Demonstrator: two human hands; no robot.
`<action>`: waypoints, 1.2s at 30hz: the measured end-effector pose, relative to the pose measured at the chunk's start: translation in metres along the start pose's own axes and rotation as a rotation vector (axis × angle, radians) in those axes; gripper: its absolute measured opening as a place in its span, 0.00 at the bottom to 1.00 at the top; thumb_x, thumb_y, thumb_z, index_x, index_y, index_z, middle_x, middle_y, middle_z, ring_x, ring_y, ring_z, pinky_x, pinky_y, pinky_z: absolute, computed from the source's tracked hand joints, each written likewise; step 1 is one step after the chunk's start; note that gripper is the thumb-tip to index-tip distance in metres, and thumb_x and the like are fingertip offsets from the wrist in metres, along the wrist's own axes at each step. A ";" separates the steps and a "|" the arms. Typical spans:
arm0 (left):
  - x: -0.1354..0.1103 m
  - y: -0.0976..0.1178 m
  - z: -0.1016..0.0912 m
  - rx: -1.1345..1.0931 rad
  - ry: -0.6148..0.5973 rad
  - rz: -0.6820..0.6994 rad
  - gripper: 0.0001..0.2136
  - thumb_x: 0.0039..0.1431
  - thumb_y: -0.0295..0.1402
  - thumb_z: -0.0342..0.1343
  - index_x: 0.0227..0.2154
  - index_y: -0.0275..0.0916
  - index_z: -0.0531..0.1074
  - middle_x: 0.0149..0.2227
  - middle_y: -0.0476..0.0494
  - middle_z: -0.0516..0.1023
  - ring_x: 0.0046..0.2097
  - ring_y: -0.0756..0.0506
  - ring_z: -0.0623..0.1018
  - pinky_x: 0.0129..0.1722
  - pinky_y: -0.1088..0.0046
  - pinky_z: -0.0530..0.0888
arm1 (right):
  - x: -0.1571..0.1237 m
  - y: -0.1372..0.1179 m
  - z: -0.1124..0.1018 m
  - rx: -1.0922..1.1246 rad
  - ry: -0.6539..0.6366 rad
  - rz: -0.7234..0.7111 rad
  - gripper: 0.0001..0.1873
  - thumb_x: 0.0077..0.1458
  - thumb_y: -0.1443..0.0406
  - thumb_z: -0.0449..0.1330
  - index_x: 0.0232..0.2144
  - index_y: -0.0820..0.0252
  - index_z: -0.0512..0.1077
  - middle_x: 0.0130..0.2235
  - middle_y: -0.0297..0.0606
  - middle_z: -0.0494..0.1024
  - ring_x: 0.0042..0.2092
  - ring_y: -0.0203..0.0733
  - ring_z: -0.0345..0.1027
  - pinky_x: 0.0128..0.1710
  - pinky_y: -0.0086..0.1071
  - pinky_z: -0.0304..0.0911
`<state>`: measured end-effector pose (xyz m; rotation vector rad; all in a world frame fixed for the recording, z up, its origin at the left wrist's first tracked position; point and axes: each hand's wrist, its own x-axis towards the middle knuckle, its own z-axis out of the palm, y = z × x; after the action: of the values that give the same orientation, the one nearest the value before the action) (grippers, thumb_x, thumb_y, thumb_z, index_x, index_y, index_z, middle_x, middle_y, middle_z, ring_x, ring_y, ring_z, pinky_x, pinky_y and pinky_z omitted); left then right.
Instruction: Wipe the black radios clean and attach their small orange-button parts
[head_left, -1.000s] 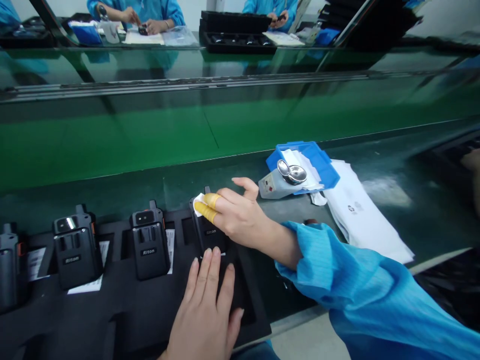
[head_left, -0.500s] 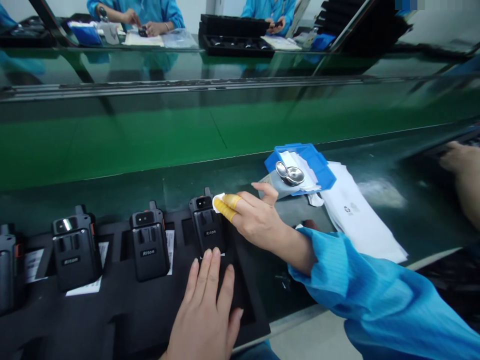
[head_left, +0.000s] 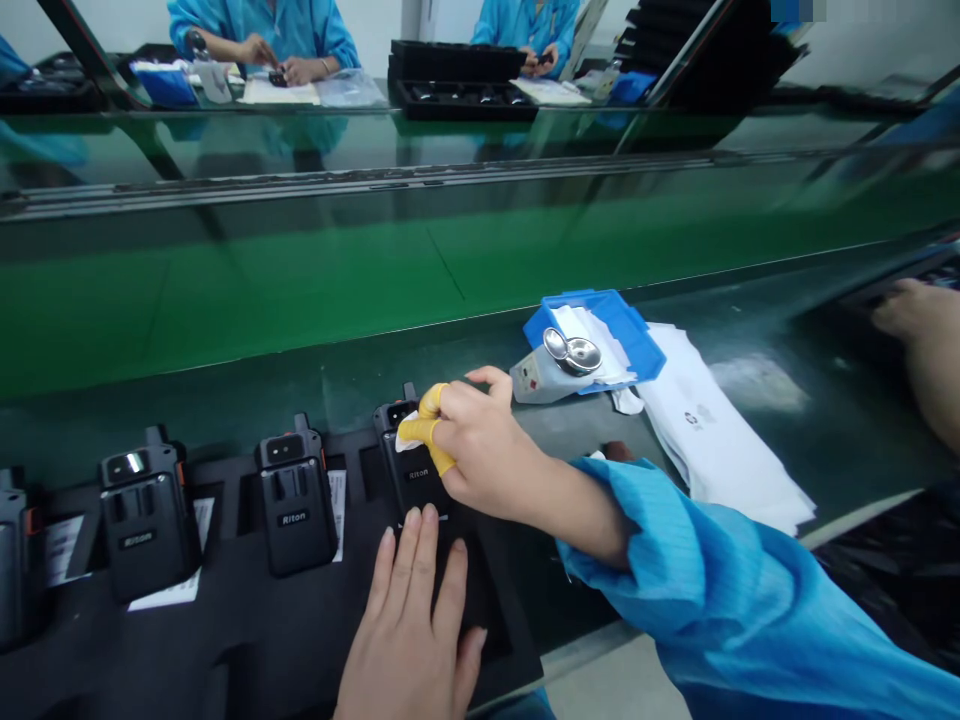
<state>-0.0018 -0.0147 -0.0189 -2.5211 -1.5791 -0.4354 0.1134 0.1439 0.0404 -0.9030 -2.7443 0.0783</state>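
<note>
My right hand [head_left: 480, 440], with yellow finger cots on its fingers, pinches a small white wipe [head_left: 407, 432] against the upper back of a black handheld radio [head_left: 417, 475] marked "Riton". Flat on the black foam tray [head_left: 300, 640] lies my left hand [head_left: 412, 620], fingers stretched out, its fingertips at that radio's lower end. Left of it, a second radio [head_left: 296, 518] and a third radio [head_left: 146, 525] rest in the same tray over white labels. Part of another radio [head_left: 15, 560] shows at the left edge.
Beyond my right hand stand a dispenser bottle [head_left: 551, 375] with a metal top and a blue bin [head_left: 630, 335] of white wipes. White paper sheets [head_left: 705, 420] lie right of them. Another person's hand [head_left: 919, 320] is at far right. Co-workers sit behind the green barrier [head_left: 337, 270].
My right hand has moved left and slightly down, carrying the wipe from the radio's upper right edge onto its back. My left hand stays nearly in place. The view has shifted slightly.
</note>
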 end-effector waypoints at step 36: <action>0.003 0.012 0.001 -0.073 0.083 -0.133 0.21 0.59 0.41 0.49 0.51 0.34 0.66 0.58 0.29 0.66 0.61 0.35 0.62 0.57 0.57 0.61 | -0.004 0.002 0.018 -0.347 0.282 -0.156 0.12 0.60 0.71 0.52 0.33 0.55 0.75 0.33 0.31 0.74 0.37 0.36 0.59 0.53 0.42 0.33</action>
<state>0.0109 -0.0171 -0.0185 -2.4238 -1.7355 -0.6161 0.1133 0.1434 0.0222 -0.7087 -2.5876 -0.5267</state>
